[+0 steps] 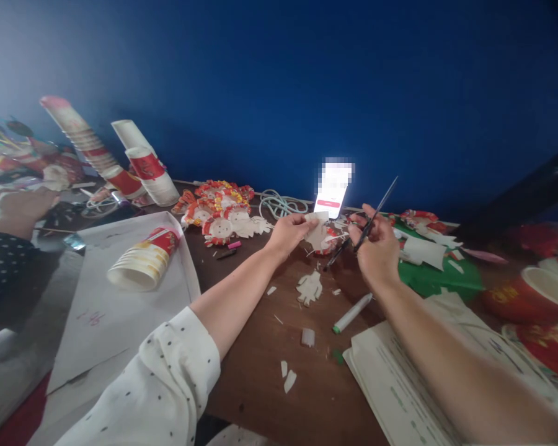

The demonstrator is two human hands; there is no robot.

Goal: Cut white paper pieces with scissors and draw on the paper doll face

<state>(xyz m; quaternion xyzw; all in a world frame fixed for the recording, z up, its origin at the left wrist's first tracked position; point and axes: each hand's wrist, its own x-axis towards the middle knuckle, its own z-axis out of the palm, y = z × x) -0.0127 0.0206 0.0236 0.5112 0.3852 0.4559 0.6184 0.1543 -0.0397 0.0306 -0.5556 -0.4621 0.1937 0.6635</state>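
Note:
Between the fingers of my left hand point(288, 234) is a small piece of white paper point(317, 230), held over the brown table point(255, 384). My right hand point(376, 248) grips dark scissors point(382, 201), one long end pointing up and to the right. The paper and the scissors are apart, a short way from each other. Below the hands lies a cut-out paper figure point(309, 287) with jagged edges. A white marker with a green cap point(352, 314) rests near my right forearm, and paper scraps point(289, 381) are scattered about.
A lit phone point(332, 192) leans against the blue wall point(279, 93). Red and orange paper crafts point(218, 214) lie left of it. Stacked paper cups point(151, 173) stand further left; more cups point(144, 260) lie on a white sheet point(102, 334). Another person's hand point(23, 207) is at far left.

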